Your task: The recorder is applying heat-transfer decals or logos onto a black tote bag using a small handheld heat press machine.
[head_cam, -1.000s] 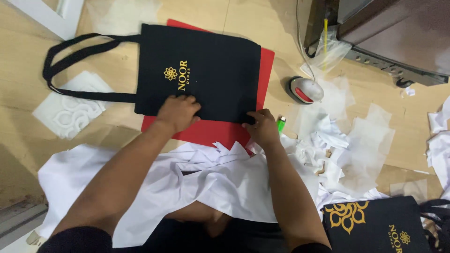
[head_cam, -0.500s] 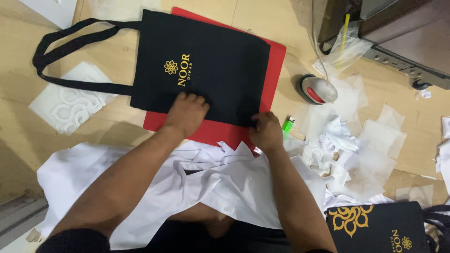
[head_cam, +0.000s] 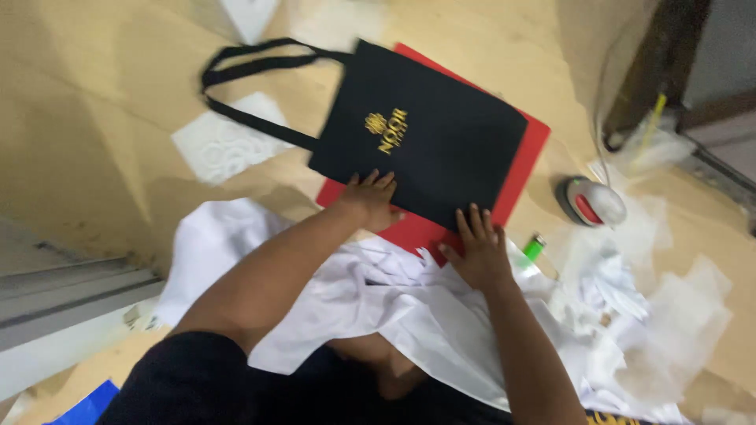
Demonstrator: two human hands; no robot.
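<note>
On tan floor (head_cam: 94,118), black tote bag (head_cam: 441,149) under both hands (head_cam: 425,228).

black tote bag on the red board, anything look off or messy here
The black tote bag lies askew on the red board, overhanging its left edge. Crumpled white paper scraps litter the floor. Both hands press its near edge.
</note>
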